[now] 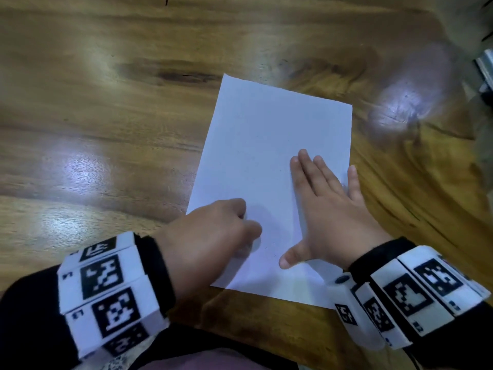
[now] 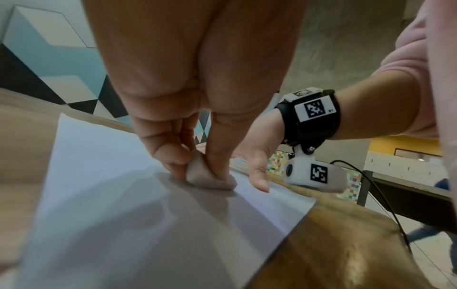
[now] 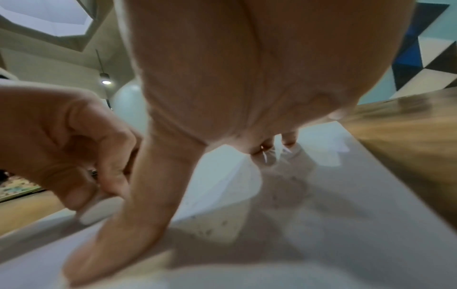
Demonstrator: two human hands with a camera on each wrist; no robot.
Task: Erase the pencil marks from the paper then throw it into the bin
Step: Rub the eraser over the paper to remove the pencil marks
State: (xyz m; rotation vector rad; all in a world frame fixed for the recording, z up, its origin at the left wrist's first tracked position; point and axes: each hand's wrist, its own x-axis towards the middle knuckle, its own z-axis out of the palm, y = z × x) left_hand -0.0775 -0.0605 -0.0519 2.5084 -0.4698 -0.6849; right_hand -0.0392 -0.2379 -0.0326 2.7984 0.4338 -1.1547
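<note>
A white sheet of paper [image 1: 269, 156] lies on the wooden table [image 1: 106, 116]. My left hand [image 1: 213, 236] pinches a small white eraser [image 2: 210, 176] and presses it onto the paper's near left part. The eraser [image 3: 99, 211] also shows in the right wrist view, under the left hand's curled fingers [image 3: 74, 156]. My right hand [image 1: 328, 209] lies flat on the paper's near right part, fingers straight and thumb spread. Small dark eraser crumbs [image 3: 205, 230] dot the paper [image 3: 321, 215]. I make out no clear pencil marks. No bin is in view.
The wooden table stretches far to the left and behind the paper. Its near edge runs just below my wrists [image 1: 266, 329]. At the far right edge something grey and metallic [image 1: 485, 70] shows, blurred.
</note>
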